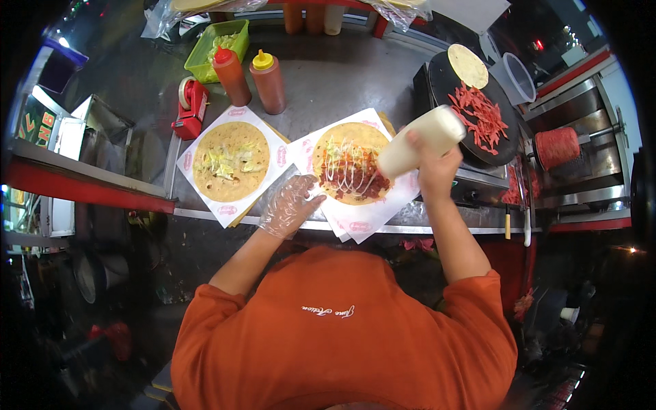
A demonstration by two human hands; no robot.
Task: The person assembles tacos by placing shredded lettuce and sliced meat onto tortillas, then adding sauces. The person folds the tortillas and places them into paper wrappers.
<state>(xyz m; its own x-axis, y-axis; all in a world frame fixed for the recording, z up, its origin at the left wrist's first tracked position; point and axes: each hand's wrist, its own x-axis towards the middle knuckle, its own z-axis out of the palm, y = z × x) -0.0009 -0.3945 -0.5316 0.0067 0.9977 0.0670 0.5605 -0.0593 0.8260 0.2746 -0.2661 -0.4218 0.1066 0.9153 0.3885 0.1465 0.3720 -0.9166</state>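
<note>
Meat-topped tortilla [352, 167] lies flat beneath a tilted white squeeze bottle [417, 145], clamped in the right hand [438, 168]; too hard a squeeze could flood it. The gloved left hand [290, 204], thumb and fingers apart, sits just beside; bumping could smear the sauce lines [347, 164].

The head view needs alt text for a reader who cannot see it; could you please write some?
A person's right hand holds a pale squeeze bottle tilted over a topped flatbread, the gloved left hand beside it. Another topped flatbread lies to the left; at right, reddish strips sit on a dark round griddle.
</note>
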